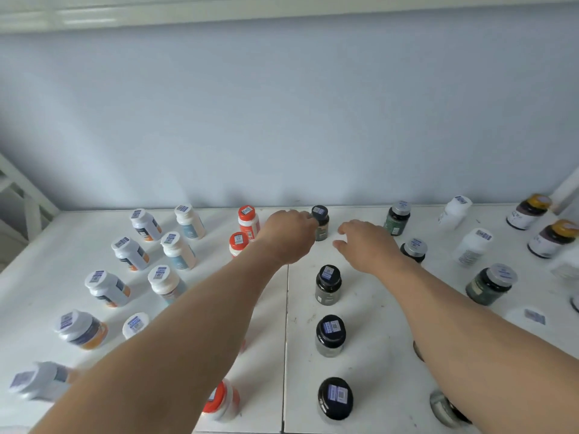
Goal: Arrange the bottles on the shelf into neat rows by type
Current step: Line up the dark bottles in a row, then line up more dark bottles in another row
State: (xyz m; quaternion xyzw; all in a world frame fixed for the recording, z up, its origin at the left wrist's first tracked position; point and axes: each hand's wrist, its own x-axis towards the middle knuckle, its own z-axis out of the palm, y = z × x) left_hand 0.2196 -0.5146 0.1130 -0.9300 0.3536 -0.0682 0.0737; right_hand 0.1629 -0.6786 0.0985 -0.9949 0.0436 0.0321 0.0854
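A white shelf [300,371], smooth and a little scuffed, with a thin seam running front to back down its middle, is carrying many small round bottles, each standing upright with a pale barcode sticker on its cap; a matte, pale blue wall [282,120] is rising behind its back edge. Toward the left edge, white plastic bottles with orange and dark labels [130,252] are lining up in one column, and white bottles with pale blue labels [178,250] are forming a second column just beside them; two orange-capped bottles [248,221] are standing near the back edge, left of the seam, and another is sitting near the front edge. Right of the seam, dark glassy bottles with glossy black caps [328,283] are making a straight column from front to back. The left hand [289,234] is reaching to the back-edge black-capped bottle [320,222], its fingers curling around the bottle's left side and gripping it; the right hand [365,244] is hovering just right of that bottle, fingers loosely spread and relaxed, holding nothing. Toward the right edge, green bottles with silver caps [397,219], plain white bottles [473,247] and yellow-capped bottles [529,211] are standing less evenly.
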